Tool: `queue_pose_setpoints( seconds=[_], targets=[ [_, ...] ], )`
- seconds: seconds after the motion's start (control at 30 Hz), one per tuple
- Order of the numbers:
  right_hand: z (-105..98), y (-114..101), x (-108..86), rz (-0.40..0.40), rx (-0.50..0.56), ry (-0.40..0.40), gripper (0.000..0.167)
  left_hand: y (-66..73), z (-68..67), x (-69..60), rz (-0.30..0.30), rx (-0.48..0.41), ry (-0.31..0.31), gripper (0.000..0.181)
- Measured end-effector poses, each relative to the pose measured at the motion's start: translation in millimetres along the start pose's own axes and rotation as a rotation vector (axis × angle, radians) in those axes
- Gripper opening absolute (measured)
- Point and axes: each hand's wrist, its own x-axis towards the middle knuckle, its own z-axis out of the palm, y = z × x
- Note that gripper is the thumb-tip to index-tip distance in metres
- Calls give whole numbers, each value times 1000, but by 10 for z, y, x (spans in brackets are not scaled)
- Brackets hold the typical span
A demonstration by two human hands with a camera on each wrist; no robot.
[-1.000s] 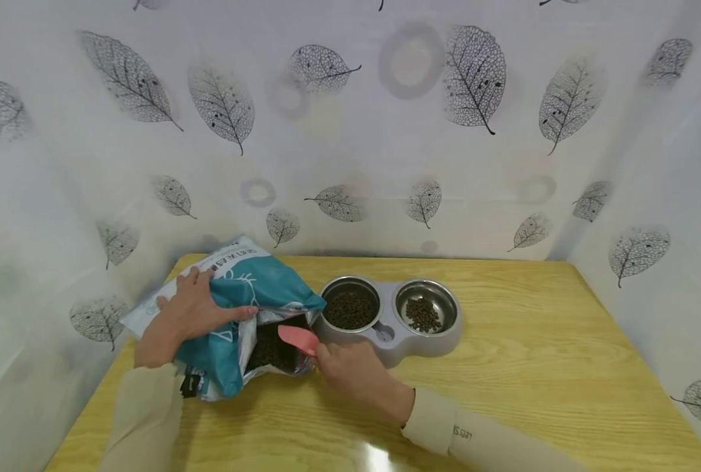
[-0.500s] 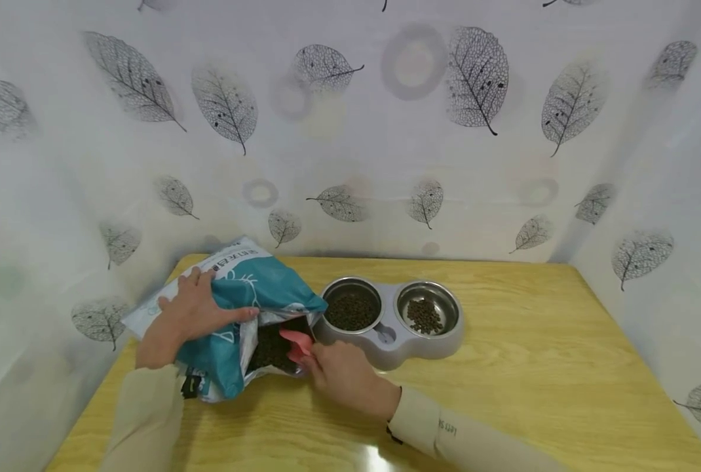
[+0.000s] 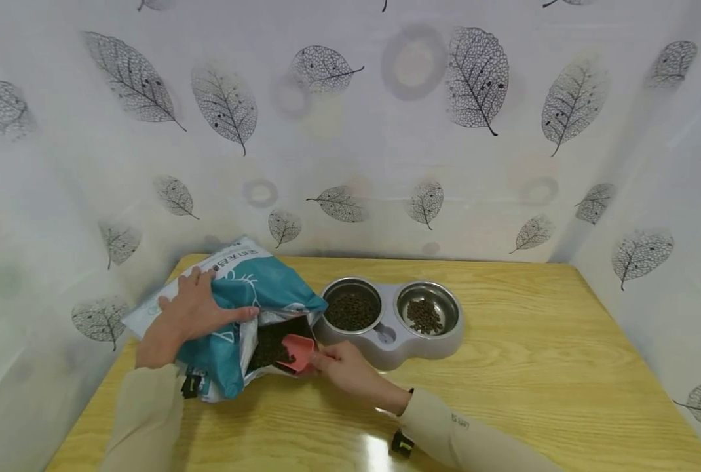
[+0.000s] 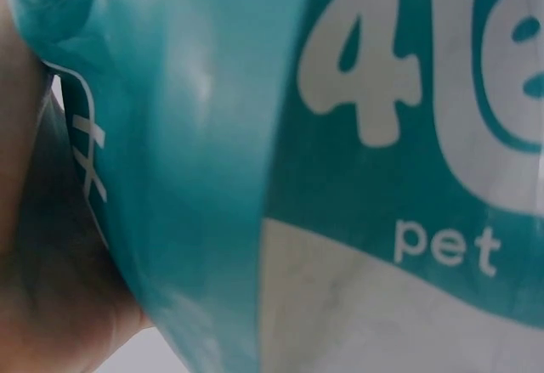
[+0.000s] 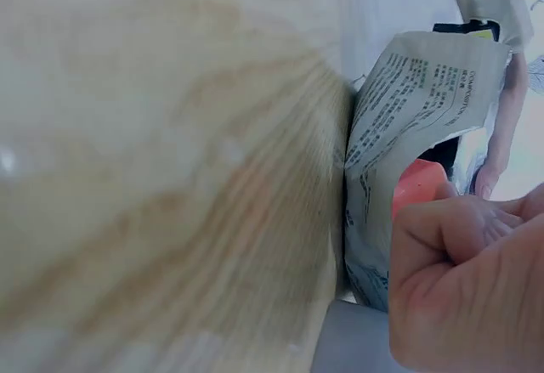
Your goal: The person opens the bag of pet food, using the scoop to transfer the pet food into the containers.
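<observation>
We judge the scooping to be part done: brown pellets (image 3: 350, 312) cover the bottom of the near bowl (image 3: 354, 286), beside the bag (image 3: 282, 278), while the far bowl (image 3: 445, 302) carries only a loose heap with bare metal around it. If the two are to match, we assess the far bowl as short. The bag lies on its side at the left of the worktop (image 3: 533, 328), and the scoop (image 3: 300, 351) is in its mouth, with pellets at the blade's leading edge; we cannot tell the full load. The right hand (image 3: 355, 375) pinches the scoop handle between its curled fingers and thumb. The left hand (image 3: 190, 320) has its fingers spread flat on the bag, thumb extended near the mouth. We note the bag's glossy teal-and-white film, creased, with a silvery lining. The scoop is pink, smooth and hollow, probably plastic. Both bowls are round, polished metal, seated in a grey, double-lobed holder (image 3: 390, 356). The worktop shows yellow wood grain under a reflective finish.
</observation>
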Motion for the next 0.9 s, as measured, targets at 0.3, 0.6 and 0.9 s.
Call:
queue_pose_setpoints(
  seconds=[0.3, 0.6, 0.9],
  targets=[
    [-59, -24, -124, 196, 411, -64, 45, -7, -3, -3, -2, -2, -2, 137],
    [-197, -14, -153, 189, 517, -176, 37, -8, -20, 10, -1, -3, -4, 137],
    [-289, -16, -222, 44, 703, -351, 35, -14, -15, 9, 2, 0, -7, 137]
  ],
)
